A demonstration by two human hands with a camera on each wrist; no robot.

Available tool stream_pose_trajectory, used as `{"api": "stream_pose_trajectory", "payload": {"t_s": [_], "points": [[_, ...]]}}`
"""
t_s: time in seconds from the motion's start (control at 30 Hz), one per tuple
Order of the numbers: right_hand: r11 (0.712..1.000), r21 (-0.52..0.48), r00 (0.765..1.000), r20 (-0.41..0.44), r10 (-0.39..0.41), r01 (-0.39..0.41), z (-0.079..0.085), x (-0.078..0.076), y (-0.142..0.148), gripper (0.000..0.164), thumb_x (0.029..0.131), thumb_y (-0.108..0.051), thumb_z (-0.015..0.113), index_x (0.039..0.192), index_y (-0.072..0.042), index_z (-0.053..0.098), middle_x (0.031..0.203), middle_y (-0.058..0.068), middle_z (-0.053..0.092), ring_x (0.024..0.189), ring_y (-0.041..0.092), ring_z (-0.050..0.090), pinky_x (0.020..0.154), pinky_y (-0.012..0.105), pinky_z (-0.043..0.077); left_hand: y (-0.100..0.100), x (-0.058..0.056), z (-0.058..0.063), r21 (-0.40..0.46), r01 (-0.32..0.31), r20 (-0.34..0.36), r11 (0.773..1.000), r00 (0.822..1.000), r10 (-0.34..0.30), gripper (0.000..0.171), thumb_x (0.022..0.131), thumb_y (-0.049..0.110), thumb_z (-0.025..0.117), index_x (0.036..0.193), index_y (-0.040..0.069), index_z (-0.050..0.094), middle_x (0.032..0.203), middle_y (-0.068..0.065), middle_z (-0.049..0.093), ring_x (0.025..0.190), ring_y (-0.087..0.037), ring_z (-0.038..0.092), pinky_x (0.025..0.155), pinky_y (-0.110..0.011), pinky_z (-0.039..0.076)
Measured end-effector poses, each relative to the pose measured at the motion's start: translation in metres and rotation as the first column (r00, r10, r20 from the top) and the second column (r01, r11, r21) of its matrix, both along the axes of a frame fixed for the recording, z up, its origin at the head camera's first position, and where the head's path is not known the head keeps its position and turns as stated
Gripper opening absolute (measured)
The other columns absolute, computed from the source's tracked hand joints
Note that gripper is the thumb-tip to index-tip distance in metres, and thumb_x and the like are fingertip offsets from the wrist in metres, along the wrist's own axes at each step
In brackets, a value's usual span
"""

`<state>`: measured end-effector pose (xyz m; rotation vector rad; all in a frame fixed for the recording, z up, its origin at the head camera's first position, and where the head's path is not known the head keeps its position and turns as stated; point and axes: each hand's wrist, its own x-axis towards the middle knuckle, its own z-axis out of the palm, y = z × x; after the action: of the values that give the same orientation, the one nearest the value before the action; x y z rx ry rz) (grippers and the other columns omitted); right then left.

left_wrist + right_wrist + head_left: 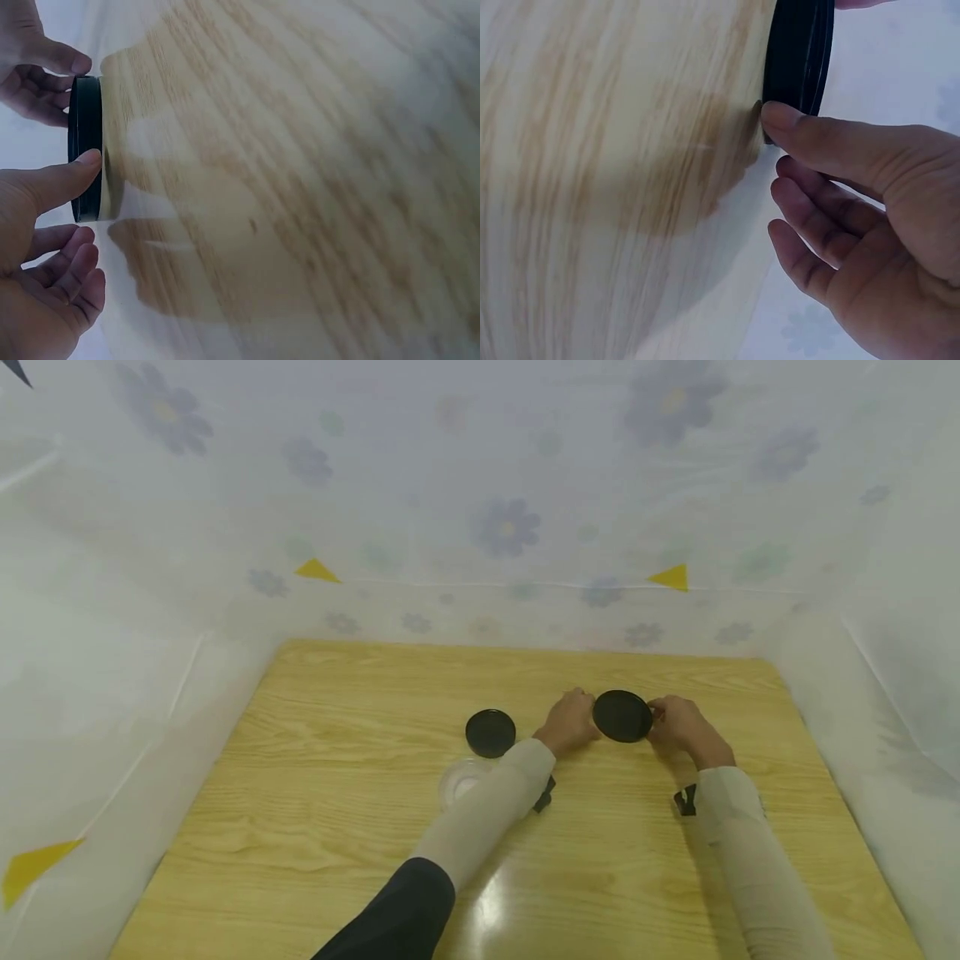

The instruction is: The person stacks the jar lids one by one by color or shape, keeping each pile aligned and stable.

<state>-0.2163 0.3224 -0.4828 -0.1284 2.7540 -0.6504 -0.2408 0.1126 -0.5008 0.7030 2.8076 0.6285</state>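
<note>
Both hands hold a black round lid (622, 716) by opposite edges, over the far right part of the table. My left hand (572, 722) grips its left edge; in the left wrist view the thumb (88, 161) lies on the side rim. On the other edge, my right hand (684, 727) pinches the rim, its other fingers (810, 217) loosely bent below. A second black round lid (491, 732) lies on the table left of my left hand. Nearer to me is a clear round container (459, 781), partly hidden by the left forearm.
The wood-grain table (300, 827) is enclosed at the back and sides by a white flowered sheet (420, 527). Yellow triangular patches (669, 577) mark the sheet. Dark devices (686, 800) sit at both wrists.
</note>
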Motion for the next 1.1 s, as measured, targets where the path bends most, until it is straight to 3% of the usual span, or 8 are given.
{"api": "stream_pose_trajectory", "payload": {"t_s": [0.4,0.63,0.77,1.0,1.1], "points": [[1.0,0.016,0.999,-0.044,0.025,-0.024,0.001,0.001,-0.001,0.046,0.084,-0.009,0.066,0.125,0.009,0.053,0.117,0.033,0.055,0.106,0.048,0.054,0.088,0.057,0.048,0.005,0.0,-0.004,-0.002,-0.011,-0.025,1.0,1.0,0.011,0.045,0.076,0.032,0.079,0.113,0.009,0.064,0.102,-0.001,0.061,0.091,-0.012,0.056,0.076,-0.023,0.05],[0.999,0.039,0.999,-0.028,0.033,-0.032,0.005,0.002,-0.002,0.044,0.095,-0.01,0.054,0.132,0.011,0.046,0.125,0.036,0.051,0.113,0.05,0.05,0.092,0.058,0.046,0.007,0.0,0.001,0.018,-0.051,-0.013,0.999,0.999,0.051,0.05,0.077,0.032,0.079,0.118,0.008,0.062,0.107,-0.001,0.06,0.094,-0.012,0.057,0.078,-0.022,0.05],[0.997,0.066,0.998,-0.049,0.037,-0.033,0.012,0.003,-0.003,0.042,0.095,-0.008,0.052,0.132,0.013,0.045,0.122,0.035,0.053,0.111,0.049,0.052,0.093,0.057,0.046,0.006,0.002,0.007,0.031,-0.073,0.025,0.997,0.997,0.073,0.055,0.078,0.03,0.078,0.125,0.009,0.059,0.113,-0.002,0.059,0.101,-0.013,0.057,0.085,-0.023,0.05],[0.999,0.044,0.998,-0.057,0.007,-0.004,0.022,0.009,-0.006,0.055,0.084,-0.009,0.068,0.13,0.014,0.046,0.12,0.036,0.054,0.109,0.049,0.052,0.092,0.058,0.046,0.004,0.007,0.014,0.051,-0.085,0.047,0.995,0.995,0.083,0.055,0.078,0.03,0.078,0.126,0.01,0.059,0.118,-0.002,0.06,0.107,-0.015,0.057,0.091,-0.025,0.05],[0.999,0.032,0.999,-0.051,0.003,-0.001,0.025,0.013,-0.008,0.056,0.084,-0.008,0.068,0.13,0.013,0.046,0.121,0.036,0.053,0.11,0.049,0.051,0.092,0.058,0.046,0.003,0.009,0.014,0.052,-0.091,0.047,0.994,0.995,0.089,0.056,0.077,0.031,0.079,0.125,0.01,0.059,0.118,-0.002,0.06,0.107,-0.014,0.057,0.09,-0.024,0.05]]}}
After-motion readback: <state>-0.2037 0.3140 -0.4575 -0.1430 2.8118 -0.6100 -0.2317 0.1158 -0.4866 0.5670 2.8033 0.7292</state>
